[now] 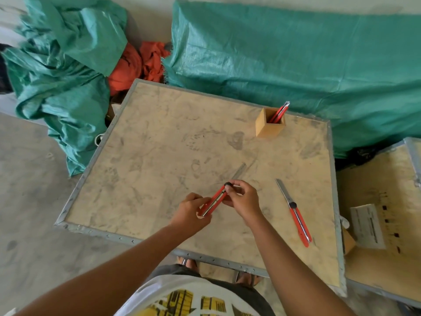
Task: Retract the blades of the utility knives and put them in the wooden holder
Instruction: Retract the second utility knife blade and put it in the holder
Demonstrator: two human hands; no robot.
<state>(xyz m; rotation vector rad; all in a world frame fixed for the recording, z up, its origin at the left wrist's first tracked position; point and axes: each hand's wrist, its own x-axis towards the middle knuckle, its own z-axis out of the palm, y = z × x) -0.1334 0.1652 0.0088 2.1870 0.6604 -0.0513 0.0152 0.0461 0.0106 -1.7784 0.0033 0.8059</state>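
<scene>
Scuffed wooden counter (159,142), green tarps behind. Left hand (191,213) pinching red knife (214,202) at tail; right hand (243,199) fingers (232,187) pinching black slider, blade out toward one o'clock. Second knife (298,220) at three o'clock, blade out. Wooden holder (267,128) farther off at one o'clock, nearer right hand.

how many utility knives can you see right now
3 for sure: one held in both hands, one lying on the table with its blade out, one in the wooden holder. The holder may hide more.

Both hands (218,206) grip red knife (214,202), blade out; second knife (296,215) on table (159,144).
</scene>
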